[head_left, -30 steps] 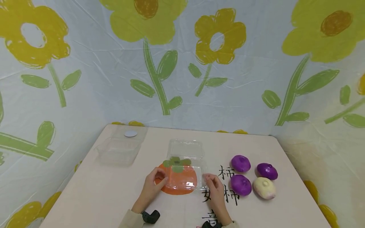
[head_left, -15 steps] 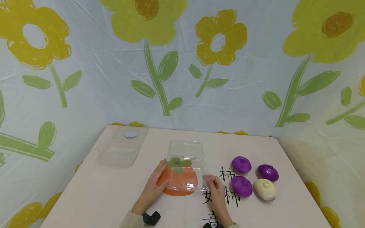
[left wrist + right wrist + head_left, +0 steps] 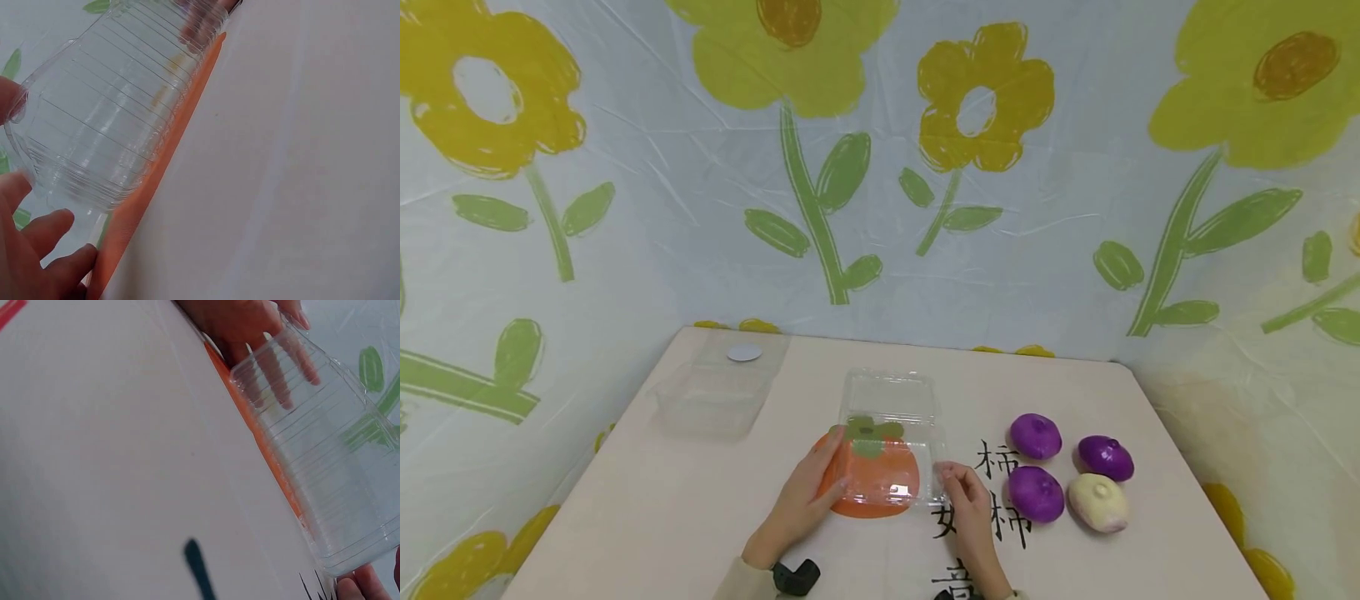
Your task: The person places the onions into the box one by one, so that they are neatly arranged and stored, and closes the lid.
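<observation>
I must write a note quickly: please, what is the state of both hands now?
Left hand: open, fingers nearly straight, touching the clear container.
Right hand: closed, pinching the container's right edge.

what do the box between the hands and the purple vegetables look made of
The box: probably thin, glossy clear plastic, since the orange print shows through and it catches highlights. The purple vegetables: smooth and shiny with glints, perhaps plastic or foam, though real skin is possible.

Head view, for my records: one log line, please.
left hand: touching clear rectangular plastic box; right hand: pinching its edge; lid: open
</observation>
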Motion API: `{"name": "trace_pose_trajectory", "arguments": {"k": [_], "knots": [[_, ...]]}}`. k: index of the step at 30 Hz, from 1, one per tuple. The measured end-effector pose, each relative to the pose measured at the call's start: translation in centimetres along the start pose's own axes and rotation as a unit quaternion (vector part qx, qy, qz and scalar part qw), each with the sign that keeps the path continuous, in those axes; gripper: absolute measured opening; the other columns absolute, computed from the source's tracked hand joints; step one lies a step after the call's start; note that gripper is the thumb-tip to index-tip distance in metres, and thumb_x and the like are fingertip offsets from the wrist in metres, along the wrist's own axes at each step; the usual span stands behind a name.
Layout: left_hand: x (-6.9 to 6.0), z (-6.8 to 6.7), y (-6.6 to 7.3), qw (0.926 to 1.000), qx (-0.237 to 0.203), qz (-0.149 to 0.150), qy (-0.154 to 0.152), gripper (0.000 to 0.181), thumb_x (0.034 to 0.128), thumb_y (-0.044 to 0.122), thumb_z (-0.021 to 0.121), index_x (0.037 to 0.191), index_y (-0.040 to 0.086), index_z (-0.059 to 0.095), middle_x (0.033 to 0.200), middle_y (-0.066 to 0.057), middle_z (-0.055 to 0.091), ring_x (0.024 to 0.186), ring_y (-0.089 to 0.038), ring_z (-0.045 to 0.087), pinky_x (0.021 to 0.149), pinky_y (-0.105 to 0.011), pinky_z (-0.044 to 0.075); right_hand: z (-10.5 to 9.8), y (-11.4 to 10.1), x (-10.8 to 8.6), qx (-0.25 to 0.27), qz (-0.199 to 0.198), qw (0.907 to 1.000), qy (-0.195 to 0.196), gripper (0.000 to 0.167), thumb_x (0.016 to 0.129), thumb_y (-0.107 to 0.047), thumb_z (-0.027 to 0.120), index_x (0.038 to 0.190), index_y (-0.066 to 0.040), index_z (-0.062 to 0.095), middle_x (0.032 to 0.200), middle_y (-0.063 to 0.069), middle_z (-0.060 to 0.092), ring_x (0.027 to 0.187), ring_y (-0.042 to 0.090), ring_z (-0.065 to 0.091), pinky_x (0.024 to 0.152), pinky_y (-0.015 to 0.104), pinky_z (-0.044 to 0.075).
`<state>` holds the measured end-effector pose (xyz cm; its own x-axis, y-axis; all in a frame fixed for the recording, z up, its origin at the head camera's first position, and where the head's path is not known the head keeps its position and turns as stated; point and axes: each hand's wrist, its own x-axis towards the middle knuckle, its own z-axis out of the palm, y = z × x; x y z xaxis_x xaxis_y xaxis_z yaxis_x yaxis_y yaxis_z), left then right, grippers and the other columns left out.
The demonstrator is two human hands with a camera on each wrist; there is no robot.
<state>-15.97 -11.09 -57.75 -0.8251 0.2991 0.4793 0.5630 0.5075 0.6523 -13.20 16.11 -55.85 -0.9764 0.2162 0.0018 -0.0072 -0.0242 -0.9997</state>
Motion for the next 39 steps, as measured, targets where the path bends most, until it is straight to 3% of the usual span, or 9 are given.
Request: {"name": "trace_pose_trajectory", "arguments": {"k": [7,15,21,25,30,35,39], "knots": [[-0.1,-0.1,-0.1,0.9996,-0.015,-0.026,-0.003,0.068,0.0952,0.030,0.061,0.156,0.014,0.033,0.154,-0.007,0.042,0.134,-0.043,0.043,0.101,-0.065,0.038,0.1,-0.2,0.0,0.000,0.007,1.0000,0.004,0.026,0.102,-0.013,0.053,0.102,0.013,0.054,0.122,0.021,0.061,0.109,0.012,0.059,0.092,0.019,0.047],[0.0,-0.1,-0.1,0.9994,-0.012,-0.031,-0.003,0.068,0.0949,0.030,0.061,0.156,0.015,0.034,0.155,-0.004,0.042,0.134,-0.044,0.042,0.103,-0.066,0.036,-0.2,-2.5,-0.1,-0.034,0.028,0.9988,-0.022,0.033,0.103,-0.015,0.053,0.128,0.005,0.044,0.129,0.020,0.055,0.115,0.020,0.056,0.091,0.019,0.047],[-0.1,-0.2,-0.1,0.9987,-0.020,-0.046,-0.004,0.069,0.0938,0.031,0.062,0.156,0.018,0.034,0.152,-0.007,0.044,0.133,-0.043,0.044,0.101,-0.065,0.037,-1.5,-5.7,-0.7,-0.101,-0.046,0.9931,-0.038,0.044,0.101,-0.006,0.054,0.137,0.007,0.033,0.133,0.024,0.049,0.124,0.033,0.053,0.093,0.014,0.044],[-0.1,-0.1,-0.1,0.9987,-0.021,-0.046,-0.010,0.068,0.0948,0.030,0.061,0.156,0.019,0.033,0.154,-0.005,0.042,0.135,-0.042,0.042,0.103,-0.065,0.036,-3.3,-7.4,-1.0,-0.112,-0.114,0.9865,-0.037,0.041,0.099,0.000,0.055,0.134,0.010,0.037,0.129,0.020,0.051,0.118,0.018,0.057,0.091,0.013,0.046],[0.0,0.1,0.0,0.9987,-0.019,-0.045,-0.012,0.068,0.0950,0.031,0.061,0.156,0.018,0.034,0.155,-0.001,0.041,0.136,-0.043,0.042,0.103,-0.065,0.036,-6.1,-8.6,-1.0,-0.119,-0.170,0.9778,-0.029,0.035,0.097,0.007,0.054,0.130,0.011,0.042,0.126,0.002,0.055,0.115,0.005,0.057,0.092,0.012,0.045],[-0.1,0.1,-0.1,0.9997,-0.016,-0.018,-0.001,0.069,0.0946,0.028,0.062,0.156,0.014,0.033,0.156,-0.009,0.040,0.137,-0.040,0.041,0.103,-0.065,0.036,-8.6,-8.9,-0.7,-0.156,-0.195,0.9682,0.013,0.032,0.096,0.008,0.055,0.128,0.009,0.048,0.122,-0.014,0.057,0.117,0.001,0.054,0.098,0.011,0.040],[-0.2,-0.1,0.0,0.9999,-0.002,-0.002,-0.010,0.071,0.0961,0.028,0.061,0.157,0.010,0.029,0.160,-0.015,0.028,0.143,-0.037,0.034,0.104,-0.065,0.035,-10.1,-8.4,-0.8,-0.176,-0.159,0.9700,0.052,0.033,0.097,0.004,0.057,0.129,0.007,0.050,0.123,-0.011,0.057,0.122,-0.001,0.050,0.101,0.010,0.037]]}}
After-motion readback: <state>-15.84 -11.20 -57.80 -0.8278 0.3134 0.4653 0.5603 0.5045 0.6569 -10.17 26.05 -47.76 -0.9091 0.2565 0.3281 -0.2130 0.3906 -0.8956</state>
